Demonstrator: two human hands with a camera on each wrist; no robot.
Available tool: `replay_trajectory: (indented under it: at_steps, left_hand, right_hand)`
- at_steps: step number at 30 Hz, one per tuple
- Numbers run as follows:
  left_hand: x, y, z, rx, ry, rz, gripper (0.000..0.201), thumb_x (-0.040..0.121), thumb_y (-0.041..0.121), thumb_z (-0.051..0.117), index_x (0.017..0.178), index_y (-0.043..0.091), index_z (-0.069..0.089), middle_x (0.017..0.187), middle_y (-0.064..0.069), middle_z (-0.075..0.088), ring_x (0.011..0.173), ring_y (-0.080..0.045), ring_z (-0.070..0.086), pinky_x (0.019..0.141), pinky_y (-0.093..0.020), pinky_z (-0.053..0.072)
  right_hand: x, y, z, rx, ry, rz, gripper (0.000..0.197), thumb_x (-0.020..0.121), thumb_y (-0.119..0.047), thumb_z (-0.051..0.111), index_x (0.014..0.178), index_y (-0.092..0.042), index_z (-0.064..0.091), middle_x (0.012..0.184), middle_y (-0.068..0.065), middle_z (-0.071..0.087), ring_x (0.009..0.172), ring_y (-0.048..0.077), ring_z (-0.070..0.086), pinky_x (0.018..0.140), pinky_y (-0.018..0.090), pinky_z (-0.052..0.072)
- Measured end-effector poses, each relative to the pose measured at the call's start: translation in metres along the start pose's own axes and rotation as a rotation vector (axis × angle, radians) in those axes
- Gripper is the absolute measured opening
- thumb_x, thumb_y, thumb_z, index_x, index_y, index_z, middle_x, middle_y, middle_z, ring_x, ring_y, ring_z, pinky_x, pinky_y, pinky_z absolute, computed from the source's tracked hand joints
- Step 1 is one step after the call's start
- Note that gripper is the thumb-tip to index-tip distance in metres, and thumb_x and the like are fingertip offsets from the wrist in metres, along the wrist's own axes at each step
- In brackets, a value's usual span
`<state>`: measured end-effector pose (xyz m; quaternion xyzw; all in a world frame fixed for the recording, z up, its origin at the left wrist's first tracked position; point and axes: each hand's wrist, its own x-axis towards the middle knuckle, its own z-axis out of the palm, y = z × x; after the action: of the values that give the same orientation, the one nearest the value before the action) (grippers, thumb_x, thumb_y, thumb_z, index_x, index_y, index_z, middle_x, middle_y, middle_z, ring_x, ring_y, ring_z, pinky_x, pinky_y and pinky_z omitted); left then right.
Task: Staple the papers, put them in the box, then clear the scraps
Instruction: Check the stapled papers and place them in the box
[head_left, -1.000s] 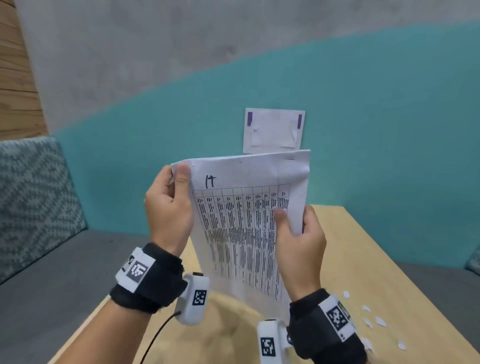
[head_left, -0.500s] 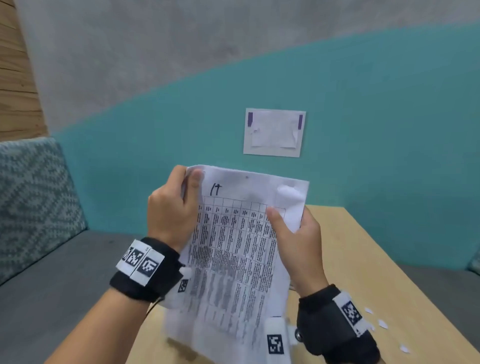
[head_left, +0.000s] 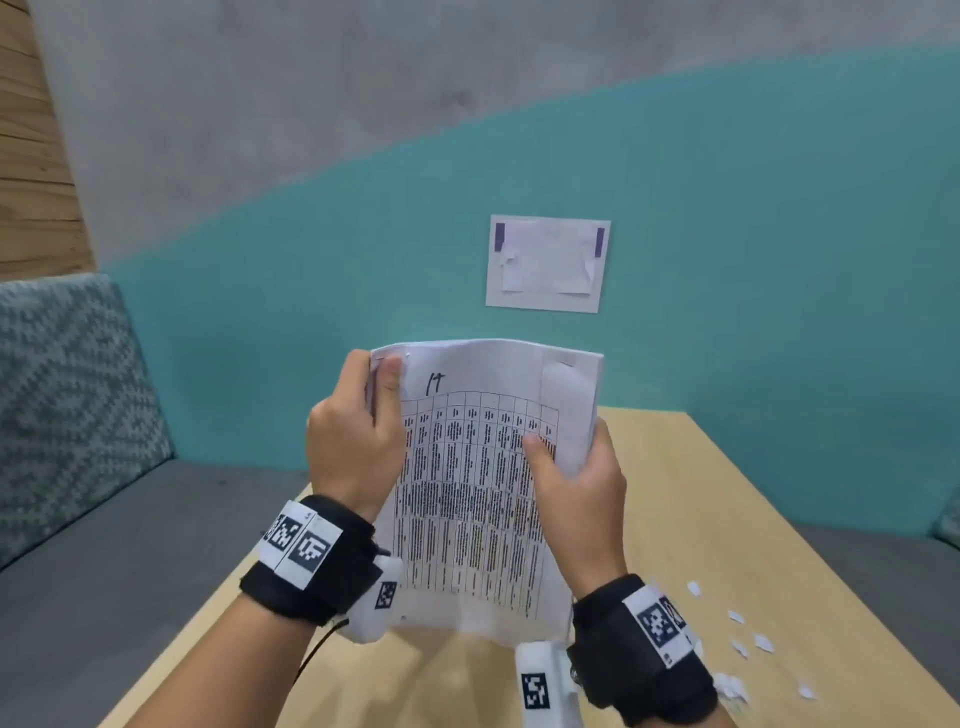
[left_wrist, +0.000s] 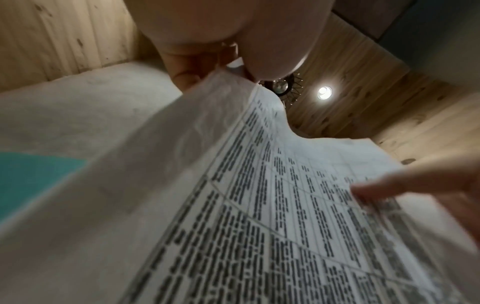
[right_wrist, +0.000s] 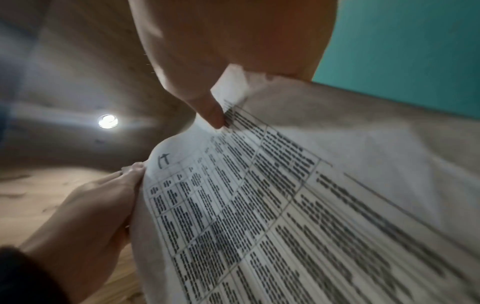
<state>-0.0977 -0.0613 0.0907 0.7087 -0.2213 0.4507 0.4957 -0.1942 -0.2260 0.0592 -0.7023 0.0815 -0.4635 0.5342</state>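
Since a second ago the printed papers (head_left: 475, 499) have dropped from in front of the wall notice (head_left: 548, 263) and now hang upright just above the desk (head_left: 737, 499) — probably squaring the stack before stapling. The left hand (head_left: 353, 447) pinches the top-left corner, thumb over the front; the right hand (head_left: 576, 478) grips the right edge, thumb pressed on the table print. The head view alone shows torn scraps (head_left: 748, 639) lying on the desk to the right; the wrist views show only the thumbs on the sheet — no stapler or box appears anywhere.
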Motion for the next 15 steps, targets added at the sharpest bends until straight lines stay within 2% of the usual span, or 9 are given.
replay_trajectory:
  at_steps: [2, 4, 6, 8, 11, 13, 15]
  left_hand:
    - [0.002, -0.001, 0.001, -0.046, 0.012, -0.025, 0.033, 0.110, 0.029, 0.051, 0.078, 0.022, 0.043, 0.052, 0.010, 0.031, 0.047, -0.008, 0.040, 0.047, -0.022, 0.025]
    - [0.006, -0.001, 0.002, -0.103, 0.035, -0.042, 0.034, 0.110, 0.028, 0.051, 0.079, 0.014, 0.048, 0.054, 0.008, 0.032, 0.051, -0.010, 0.037, 0.049, -0.019, 0.026]
    - [0.011, 0.001, 0.006, -0.155, 0.050, -0.062, 0.038, 0.109, 0.028, 0.051, 0.077, 0.008, 0.049, 0.058, 0.007, 0.030, 0.055, -0.013, 0.031, 0.051, -0.020, 0.026]
    - [0.018, -0.001, 0.009, -0.198, 0.061, -0.093, 0.042, 0.109, 0.029, 0.051, 0.076, 0.005, 0.046, 0.062, 0.006, 0.029, 0.057, -0.012, 0.026, 0.053, -0.024, 0.027]
    - [0.038, -0.010, 0.012, -0.256, 0.098, -0.156, 0.038, 0.108, 0.032, 0.050, 0.076, 0.013, 0.045, 0.064, 0.008, 0.031, 0.059, -0.012, 0.029, 0.056, -0.029, 0.029]
    - [0.056, -0.014, 0.014, -0.316, 0.134, -0.203, 0.035, 0.108, 0.034, 0.050, 0.075, 0.020, 0.046, 0.065, 0.009, 0.033, 0.057, -0.011, 0.032, 0.055, -0.030, 0.030]
    - [0.074, -0.018, 0.016, -0.375, 0.167, -0.251, 0.036, 0.108, 0.030, 0.050, 0.072, 0.027, 0.045, 0.065, 0.009, 0.036, 0.051, 0.000, 0.033, 0.051, -0.023, 0.030]
  right_hand:
    - [0.000, 0.006, -0.001, 0.086, -0.021, 0.065, 0.013, 0.089, -0.023, 0.073, 0.100, -0.024, 0.066, 0.086, -0.009, 0.074, 0.076, -0.001, 0.069, 0.064, 0.011, 0.049]
    - [0.002, 0.006, -0.002, 0.134, -0.032, 0.073, 0.013, 0.089, -0.023, 0.073, 0.101, -0.023, 0.069, 0.090, -0.005, 0.076, 0.078, 0.007, 0.070, 0.065, 0.014, 0.052]
    - [0.004, 0.004, -0.003, 0.162, -0.039, 0.055, 0.016, 0.089, -0.021, 0.073, 0.105, -0.024, 0.069, 0.093, -0.006, 0.076, 0.081, 0.005, 0.071, 0.066, 0.012, 0.053]
    - [0.007, 0.005, -0.006, 0.176, -0.066, 0.067, 0.018, 0.089, -0.022, 0.074, 0.106, -0.024, 0.069, 0.095, -0.005, 0.077, 0.086, 0.008, 0.073, 0.071, 0.019, 0.058]
    - [0.013, 0.012, -0.015, 0.160, -0.147, 0.163, 0.015, 0.087, -0.023, 0.076, 0.099, -0.018, 0.069, 0.093, 0.004, 0.078, 0.087, 0.024, 0.074, 0.079, 0.043, 0.062]
    - [0.016, 0.018, -0.024, 0.184, -0.247, 0.248, 0.016, 0.086, -0.018, 0.076, 0.101, -0.016, 0.073, 0.097, 0.004, 0.079, 0.092, 0.024, 0.075, 0.086, 0.046, 0.060]
    - [0.020, 0.021, -0.034, 0.207, -0.345, 0.312, 0.019, 0.086, -0.012, 0.075, 0.106, -0.014, 0.075, 0.102, 0.005, 0.080, 0.096, 0.025, 0.076, 0.087, 0.043, 0.061]
